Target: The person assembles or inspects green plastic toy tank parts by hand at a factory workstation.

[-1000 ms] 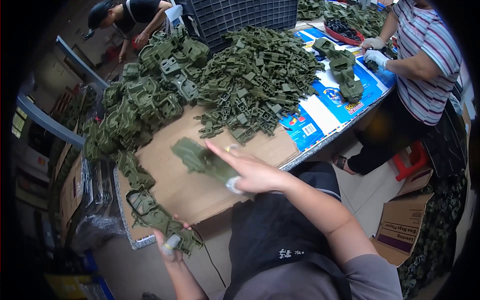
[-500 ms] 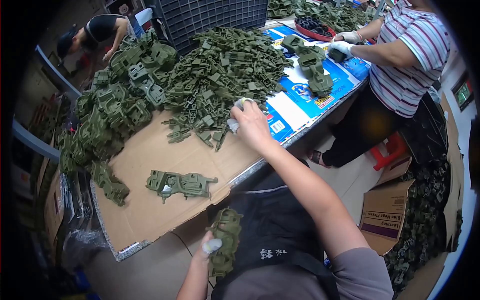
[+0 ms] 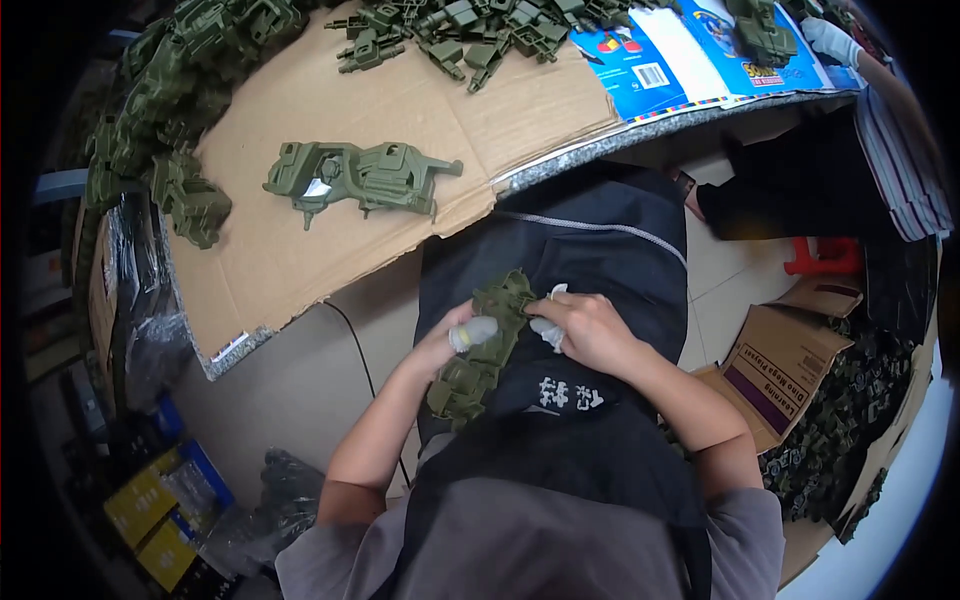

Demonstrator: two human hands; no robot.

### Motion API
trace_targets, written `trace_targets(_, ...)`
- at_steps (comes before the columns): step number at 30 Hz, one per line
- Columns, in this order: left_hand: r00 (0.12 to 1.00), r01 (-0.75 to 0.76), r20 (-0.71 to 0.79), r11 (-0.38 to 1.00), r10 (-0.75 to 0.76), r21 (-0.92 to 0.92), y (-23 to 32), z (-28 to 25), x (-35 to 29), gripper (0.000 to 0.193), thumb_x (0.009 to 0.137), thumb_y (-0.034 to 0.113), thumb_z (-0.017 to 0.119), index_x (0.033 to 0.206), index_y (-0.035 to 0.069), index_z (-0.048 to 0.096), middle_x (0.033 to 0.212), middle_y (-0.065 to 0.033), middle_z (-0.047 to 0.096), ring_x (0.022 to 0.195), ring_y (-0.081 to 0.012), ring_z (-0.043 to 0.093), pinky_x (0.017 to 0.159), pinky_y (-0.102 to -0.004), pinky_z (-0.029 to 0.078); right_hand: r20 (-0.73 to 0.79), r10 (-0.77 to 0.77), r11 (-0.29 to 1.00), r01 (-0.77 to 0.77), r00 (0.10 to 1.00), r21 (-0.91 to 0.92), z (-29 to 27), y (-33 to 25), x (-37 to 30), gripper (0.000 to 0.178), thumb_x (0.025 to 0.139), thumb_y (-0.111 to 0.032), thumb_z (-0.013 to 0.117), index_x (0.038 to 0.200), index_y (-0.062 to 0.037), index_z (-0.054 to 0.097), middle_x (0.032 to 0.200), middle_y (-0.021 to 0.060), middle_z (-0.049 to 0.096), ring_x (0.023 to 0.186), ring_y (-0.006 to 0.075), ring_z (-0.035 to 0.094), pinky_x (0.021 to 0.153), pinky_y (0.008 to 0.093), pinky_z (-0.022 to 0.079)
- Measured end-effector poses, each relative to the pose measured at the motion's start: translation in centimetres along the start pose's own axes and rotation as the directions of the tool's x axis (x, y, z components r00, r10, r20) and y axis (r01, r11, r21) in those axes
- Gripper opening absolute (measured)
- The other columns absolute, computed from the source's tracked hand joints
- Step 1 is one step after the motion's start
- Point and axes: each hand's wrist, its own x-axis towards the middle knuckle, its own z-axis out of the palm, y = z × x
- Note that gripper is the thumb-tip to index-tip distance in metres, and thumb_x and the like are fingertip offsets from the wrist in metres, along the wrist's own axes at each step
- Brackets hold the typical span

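Over my lap, my left hand (image 3: 455, 340) is closed round an olive-green plastic toy vehicle body (image 3: 468, 383), which is tilted with its upper end away from me. My right hand (image 3: 588, 325) meets that upper end with fingers pinched together; whatever lies between the fingertips is hidden. Whitish finger covers are on some fingers of both hands. On the table's cardboard sheet (image 3: 250, 215) lies a similar green toy vehicle body (image 3: 365, 180), with a small pale patch on it. At the far edge is a heap of small green plastic parts (image 3: 480, 30).
More green vehicle bodies (image 3: 150, 80) are piled at the table's left. A co-worker's gloved hand (image 3: 832, 42) shows at the far right, near printed blue sheets (image 3: 640, 75). An open carton (image 3: 785, 375) and many dark parts (image 3: 840, 440) lie at the lower right.
My right hand has come back from the heap of small parts to the vehicle body in my left hand. That body has moved slightly up and right. The view has tipped down toward my lap.
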Motion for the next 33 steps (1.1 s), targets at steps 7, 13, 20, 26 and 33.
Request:
trace_targets(7, 0.998, -0.05, -0.028, 0.998, 0.051, 0.049, -0.8, 0.9, -0.4, 0.058, 0.079, 0.033, 0.065, 0.124, 0.003, 0.045, 0.109, -0.0005, 0.055, 0.092, -0.0067, 0.053, 0.079, -0.0222, 0.044, 0.206, 0.041, 0.999, -0.043, 0.978, 0.002, -0.4, 0.5, 1.1, 0.038, 0.058, 0.007, 0.051, 0.094, -0.0024, 0.061, 0.081, 0.0176, 0.063, 0.077, 0.0323, 0.061, 0.07, 0.0406, 0.049)
trace_targets(13, 0.999, -0.031, -0.022, 0.99, 0.035, 0.136, -1.4, 0.0, 0.2, 0.047, 0.079, 0.027, 0.065, 0.116, 0.002, 0.051, 0.1, 0.0001, 0.057, 0.086, -0.0058, 0.053, 0.075, -0.0222, 0.045, 0.178, 0.041, 0.994, -0.058, 0.983, 0.089, 1.5, 2.0, 0.6, 0.037, 0.057, 0.009, 0.05, 0.092, -0.0017, 0.061, 0.081, 0.018, 0.063, 0.078, 0.0336, 0.061, 0.071, 0.0408, 0.049)
trace_targets(20, 0.996, -0.002, -0.089, 0.993, 0.013, 0.117, -1.4, -0.6, 1.1, 0.034, 0.079, 0.024, 0.065, 0.105, 0.002, 0.057, 0.092, 0.0006, 0.06, 0.079, -0.0056, 0.055, 0.07, -0.0216, 0.046, 0.105, -0.036, 0.987, 0.019, 0.994, 0.16, 1.5, 2.9, 1.5, 0.031, 0.062, 0.008, 0.05, 0.089, -0.0023, 0.061, 0.082, 0.0167, 0.064, 0.078, 0.0342, 0.061, 0.073, 0.04, 0.05)
trace_targets(26, 0.998, -0.01, -0.062, 0.977, 0.024, 0.212, -1.4, -1.1, 1.0, 0.034, 0.083, 0.021, 0.062, 0.112, 0.005, 0.056, 0.095, 0.0009, 0.06, 0.083, -0.0067, 0.056, 0.074, -0.0232, 0.046, 0.269, -0.036, 0.993, 0.005, 0.962, 0.116, 2.0, 3.8, 3.2, 0.027, 0.066, 0.001, 0.056, 0.092, -0.0051, 0.063, 0.079, 0.0187, 0.063, 0.074, 0.0335, 0.061, 0.071, 0.0392, 0.05)
trace_targets(33, 0.994, -0.041, -0.107, 0.964, 0.013, -0.263, -3.7, -2.3, 1.5, 0.048, 0.083, 0.033, 0.061, 0.122, 0.007, 0.048, 0.11, -0.0033, 0.058, 0.094, -0.0118, 0.058, 0.08, -0.0271, 0.048, 0.206, -0.181, 0.935, 0.234, 0.962, -0.266, -6.7, -1.9, 5.9, 0.024, 0.072, -0.011, 0.063, 0.095, -0.0121, 0.065, 0.081, 0.0133, 0.065, 0.074, 0.029, 0.063, 0.068, 0.0378, 0.05)
